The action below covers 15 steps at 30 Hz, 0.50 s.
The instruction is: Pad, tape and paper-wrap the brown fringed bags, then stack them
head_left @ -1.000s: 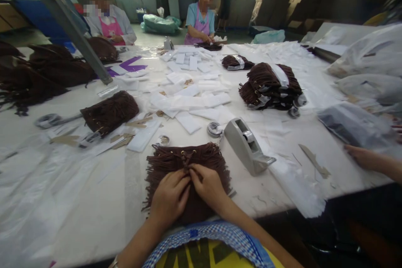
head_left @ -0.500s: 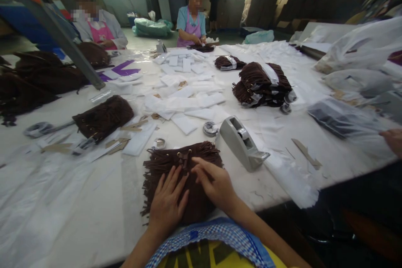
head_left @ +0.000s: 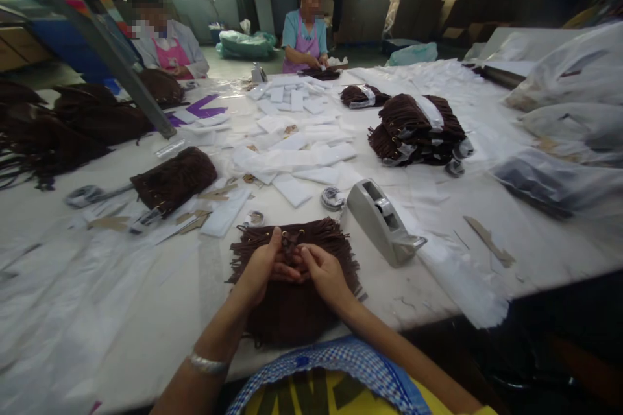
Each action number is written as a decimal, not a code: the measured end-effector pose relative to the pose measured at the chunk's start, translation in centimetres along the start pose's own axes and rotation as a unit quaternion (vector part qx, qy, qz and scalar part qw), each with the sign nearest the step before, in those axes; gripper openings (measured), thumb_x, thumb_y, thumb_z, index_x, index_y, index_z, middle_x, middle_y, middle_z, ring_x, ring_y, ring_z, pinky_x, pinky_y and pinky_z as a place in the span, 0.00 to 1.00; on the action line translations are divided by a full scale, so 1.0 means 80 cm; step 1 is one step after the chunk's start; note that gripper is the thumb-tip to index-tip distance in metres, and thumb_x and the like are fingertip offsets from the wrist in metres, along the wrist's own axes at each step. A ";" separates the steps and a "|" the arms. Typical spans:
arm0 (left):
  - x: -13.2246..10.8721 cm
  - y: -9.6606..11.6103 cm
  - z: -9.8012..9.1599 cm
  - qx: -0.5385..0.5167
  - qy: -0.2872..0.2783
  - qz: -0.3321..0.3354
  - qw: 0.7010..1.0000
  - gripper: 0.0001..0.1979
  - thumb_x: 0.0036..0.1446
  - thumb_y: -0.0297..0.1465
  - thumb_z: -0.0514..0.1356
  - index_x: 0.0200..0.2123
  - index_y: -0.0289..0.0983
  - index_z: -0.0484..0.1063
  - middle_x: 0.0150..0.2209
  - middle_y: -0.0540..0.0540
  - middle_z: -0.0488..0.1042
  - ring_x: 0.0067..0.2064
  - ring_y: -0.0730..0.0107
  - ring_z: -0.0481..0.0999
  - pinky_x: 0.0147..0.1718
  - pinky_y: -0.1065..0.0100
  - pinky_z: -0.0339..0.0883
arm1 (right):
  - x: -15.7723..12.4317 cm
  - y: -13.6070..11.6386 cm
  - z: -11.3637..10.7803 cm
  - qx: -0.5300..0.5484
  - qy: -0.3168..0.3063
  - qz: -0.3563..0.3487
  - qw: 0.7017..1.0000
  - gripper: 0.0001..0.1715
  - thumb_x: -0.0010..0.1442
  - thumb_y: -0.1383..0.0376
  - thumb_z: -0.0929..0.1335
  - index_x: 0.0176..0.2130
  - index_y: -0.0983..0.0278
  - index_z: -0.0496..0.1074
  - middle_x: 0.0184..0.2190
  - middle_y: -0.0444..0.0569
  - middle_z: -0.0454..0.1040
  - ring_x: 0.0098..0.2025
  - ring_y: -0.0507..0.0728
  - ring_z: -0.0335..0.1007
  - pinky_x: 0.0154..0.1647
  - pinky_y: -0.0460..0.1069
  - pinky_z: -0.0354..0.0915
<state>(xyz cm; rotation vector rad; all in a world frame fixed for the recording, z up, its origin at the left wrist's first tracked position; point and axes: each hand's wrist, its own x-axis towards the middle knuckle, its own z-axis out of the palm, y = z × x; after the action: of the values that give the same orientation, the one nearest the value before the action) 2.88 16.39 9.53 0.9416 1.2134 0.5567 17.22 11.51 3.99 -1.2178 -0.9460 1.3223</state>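
A dark brown fringed bag lies flat on the table in front of me, with brass eyelets along its top edge. At its middle is a small brown drawstring tie. My left hand is turned on its side with curled fingers under the tie and the thumb raised beside it. My right hand pinches at the tie from the right, thumb and forefinger together. The two hands' fingertips meet there and partly hide the cord ends.
A grey tape dispenser stands right of the bag, near a roll of tape. Another brown bag lies left, and wrapped bags are stacked at right. White foam pieces cover the middle. Two co-workers sit across the table.
My left hand has lifted from lying flat on the bag and turned sideways, fingers curling under the tie. My right hand has closed to a pinch. The view has shifted slightly left.
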 end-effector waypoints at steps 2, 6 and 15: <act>0.015 0.005 0.003 -0.029 -0.026 -0.016 0.999 0.28 0.60 0.52 0.57 0.37 0.29 0.75 0.32 0.37 0.80 0.23 0.68 0.78 0.25 0.67 0.74 | 0.001 0.000 -0.003 -0.014 -0.005 0.007 1.000 0.26 0.64 0.46 0.65 0.46 0.64 0.74 0.24 0.44 0.75 0.21 0.51 0.71 0.19 0.44 0.68; 0.016 -0.003 0.005 -0.039 -0.029 -0.012 0.999 0.20 0.54 0.43 0.66 0.35 0.29 0.76 0.30 0.39 0.80 0.25 0.71 0.78 0.27 0.71 0.74 | 0.009 -0.005 -0.009 0.020 -0.004 0.044 0.999 0.27 0.63 0.45 0.65 0.42 0.65 0.74 0.16 0.37 0.65 0.12 0.46 0.56 0.10 0.41 0.50; -0.021 -0.026 0.010 -0.041 -0.068 -0.019 0.997 0.22 0.57 0.46 0.63 0.38 0.30 0.77 0.36 0.37 0.81 0.34 0.66 0.81 0.32 0.70 0.74 | 0.027 -0.024 -0.005 0.019 0.002 0.103 0.994 0.25 0.52 0.48 0.73 0.23 0.66 0.69 0.11 0.36 0.58 0.12 0.44 0.47 0.12 0.42 0.43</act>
<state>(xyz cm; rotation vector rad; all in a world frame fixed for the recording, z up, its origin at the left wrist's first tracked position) 2.94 13.68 8.69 0.8707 1.0757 0.5013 18.07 13.84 5.49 -1.3159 -0.8039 1.4924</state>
